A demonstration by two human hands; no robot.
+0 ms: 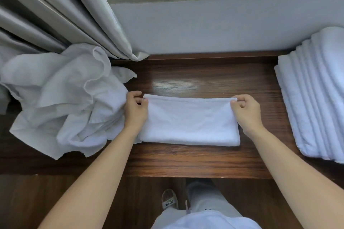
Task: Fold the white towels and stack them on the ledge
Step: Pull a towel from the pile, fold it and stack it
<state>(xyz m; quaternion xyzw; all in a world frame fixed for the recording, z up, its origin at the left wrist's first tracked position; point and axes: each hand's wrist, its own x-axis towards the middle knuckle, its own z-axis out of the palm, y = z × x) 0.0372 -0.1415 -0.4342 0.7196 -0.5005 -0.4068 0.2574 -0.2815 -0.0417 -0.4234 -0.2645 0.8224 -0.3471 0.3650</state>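
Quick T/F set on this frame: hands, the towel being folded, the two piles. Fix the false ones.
1. Both hands pinch the far corners of the folded towel. True: the left hand holds the left corner, the right hand the right corner.
2. The stack of folded towels sits to the person's left. False: it is on the right; the left holds the crumpled pile of unfolded towels.
3. The folded towel lies on the wooden ledge. True.
4. The curtain hangs over the folded stack. False: it hangs at the left, behind the crumpled pile.
5. The right hand is empty. False: it pinches the towel's corner.
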